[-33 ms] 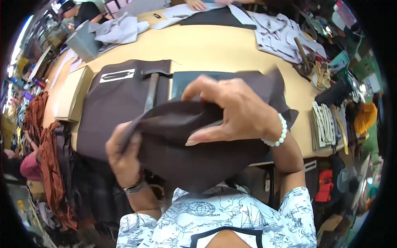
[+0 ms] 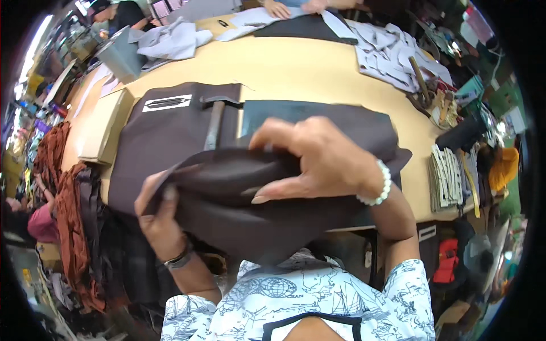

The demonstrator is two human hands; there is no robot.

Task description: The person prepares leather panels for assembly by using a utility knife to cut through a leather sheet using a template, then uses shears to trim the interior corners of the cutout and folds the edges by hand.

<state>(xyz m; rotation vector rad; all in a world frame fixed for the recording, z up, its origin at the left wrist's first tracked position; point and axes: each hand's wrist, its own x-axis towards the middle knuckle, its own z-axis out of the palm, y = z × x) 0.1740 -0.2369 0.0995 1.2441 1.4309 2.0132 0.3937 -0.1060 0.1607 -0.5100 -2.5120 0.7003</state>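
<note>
A dark brown leather-like sheet (image 2: 256, 221) is bent up in front of my chest, its upper edge bulging. My left hand (image 2: 159, 210) pinches its left end between thumb and fingers. Over the bulge, my right hand (image 2: 318, 159) is open, thumb stretched across the near side and bent fingers by the upper edge. Whether those fingertips touch the sheet is unclear. Beyond lies a metal hammer (image 2: 214, 122), its head away from me, on a flat brown piece (image 2: 159, 136) with a white-framed slot. Right of the hammer, a dark green board (image 2: 267, 111) shows partly under brown material (image 2: 364, 119).
A cardboard box (image 2: 105, 128) stands at the table's left side. Grey fabric pieces (image 2: 392, 57) and a grey bin (image 2: 122, 57) are on the far side, where another person's hands (image 2: 278, 9) rest on cloth. Stacked light strips (image 2: 446, 179) sit at the right edge.
My left hand has shifted left and slightly down, drawing the sheet's left end with it. The brown material at the back right, raised before, lies flatter. My right hand has moved little.
</note>
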